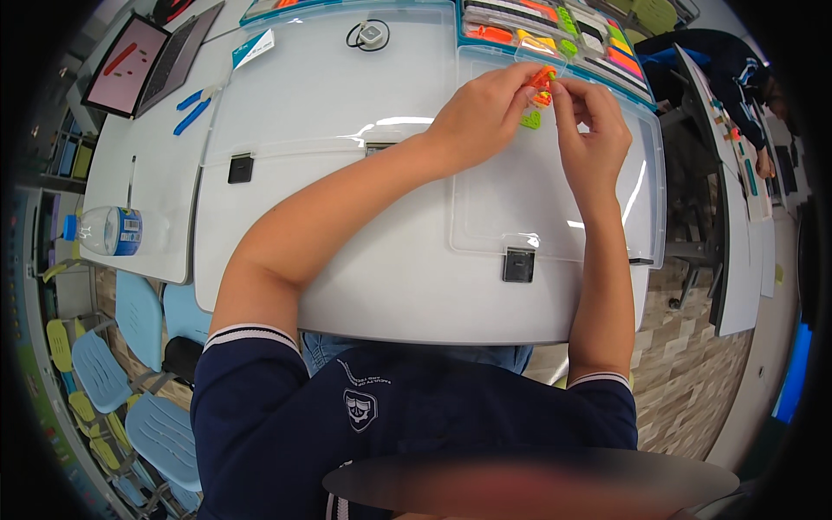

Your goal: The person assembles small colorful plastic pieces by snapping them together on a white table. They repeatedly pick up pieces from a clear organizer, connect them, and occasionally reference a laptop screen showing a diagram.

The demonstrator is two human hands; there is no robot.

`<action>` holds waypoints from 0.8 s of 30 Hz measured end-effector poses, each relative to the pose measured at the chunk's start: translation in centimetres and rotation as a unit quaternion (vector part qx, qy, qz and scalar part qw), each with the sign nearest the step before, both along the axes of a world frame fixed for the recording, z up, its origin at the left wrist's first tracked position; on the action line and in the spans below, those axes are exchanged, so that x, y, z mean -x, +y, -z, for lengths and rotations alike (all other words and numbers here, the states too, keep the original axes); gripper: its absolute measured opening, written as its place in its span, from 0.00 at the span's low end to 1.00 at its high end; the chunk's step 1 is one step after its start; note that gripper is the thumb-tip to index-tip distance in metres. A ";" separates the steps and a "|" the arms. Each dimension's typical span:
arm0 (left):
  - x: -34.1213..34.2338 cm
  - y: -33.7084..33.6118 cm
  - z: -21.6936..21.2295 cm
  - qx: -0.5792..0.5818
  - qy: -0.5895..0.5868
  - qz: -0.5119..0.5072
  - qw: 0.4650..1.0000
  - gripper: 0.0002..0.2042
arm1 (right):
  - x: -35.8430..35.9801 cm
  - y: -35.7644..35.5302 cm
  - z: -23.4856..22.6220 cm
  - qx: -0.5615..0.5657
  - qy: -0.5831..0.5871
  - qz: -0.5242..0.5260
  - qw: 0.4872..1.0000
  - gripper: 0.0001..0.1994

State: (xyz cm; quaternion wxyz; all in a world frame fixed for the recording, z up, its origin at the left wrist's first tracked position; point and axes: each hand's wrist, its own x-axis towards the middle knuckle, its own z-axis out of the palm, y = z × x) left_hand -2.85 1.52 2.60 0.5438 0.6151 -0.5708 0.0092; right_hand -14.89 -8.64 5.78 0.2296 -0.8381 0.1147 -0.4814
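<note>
The left hand (479, 114) pinches an orange piece (542, 80) above a clear lid (520, 204) on the desk (416, 308); the right hand (596, 130) is fingertips-close, its grip unclear. Beyond, a teal-rimmed tray (608, 85) holds orange, yellow, green and black parts (490, 35).

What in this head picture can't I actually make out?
- Orange piece, head view: its full shape is partly covered by the left hand.
- Right hand, head view: the contact is too small to tell whether its fingertips touch the piece.
- Parts case, head view: its far end is cut off by the upper edge.
- Co-worker's hand, head view: too small and dim to show any grip.
</note>
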 end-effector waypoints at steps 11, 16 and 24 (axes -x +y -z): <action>0.1 0.1 -0.4 0.000 -0.033 -0.007 0.999 0.16 | 0.0 -0.2 0.5 -0.030 0.020 -0.009 0.999 0.06; -0.1 0.2 -0.5 -0.002 -0.063 -0.020 0.998 0.15 | 0.0 0.0 0.6 -0.058 0.031 -0.010 0.998 0.05; -1.3 -0.5 -1.0 0.015 0.329 0.078 0.941 0.19 | 0.0 -0.1 0.6 -0.169 0.056 -0.077 0.981 0.09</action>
